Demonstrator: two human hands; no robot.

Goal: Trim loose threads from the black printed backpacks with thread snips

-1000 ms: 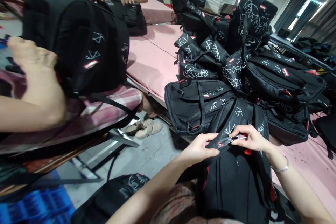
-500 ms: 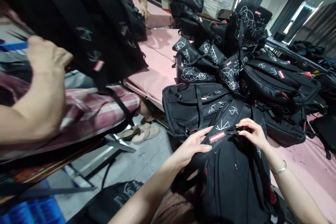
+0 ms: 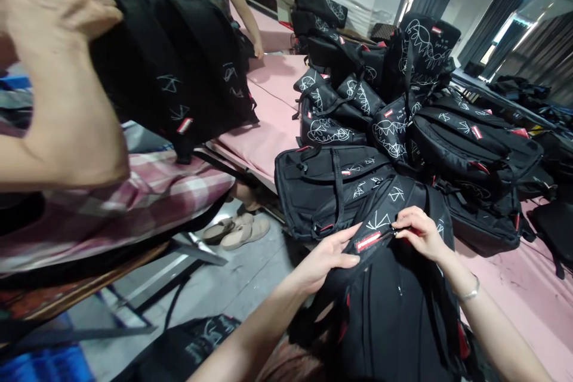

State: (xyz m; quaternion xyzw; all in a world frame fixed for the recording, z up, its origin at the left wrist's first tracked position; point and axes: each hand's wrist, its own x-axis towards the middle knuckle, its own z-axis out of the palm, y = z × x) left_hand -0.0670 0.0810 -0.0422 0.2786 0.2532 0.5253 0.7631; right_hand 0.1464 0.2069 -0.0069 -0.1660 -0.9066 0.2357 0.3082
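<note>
Head view: a black backpack is right in front of me, low down and a bit right of the middle. It has a wide shoulder strap with white scribbly lines on it. A small red and white label is on the strap too. My left hand holds the strap next to the label, with my thumb near one edge and my fingers near the other. My right hand is pinched around a small dark thing just beside the right end of the label. My fingers hide most of it, so I cannot tell what it is. I have a silver bracelet on my right wrist.

Just past my backpack, another black bag lies on the pink table. Behind it and to the right is a big pile of bags, all black with white squiggles.

Over on the left, a co-worker's hand is right by a big dark backpack. I cannot tell if the two touch. Below that is some checked cloth. Light shoes sit on the grey floor, and something blue is in the bottom left corner.
</note>
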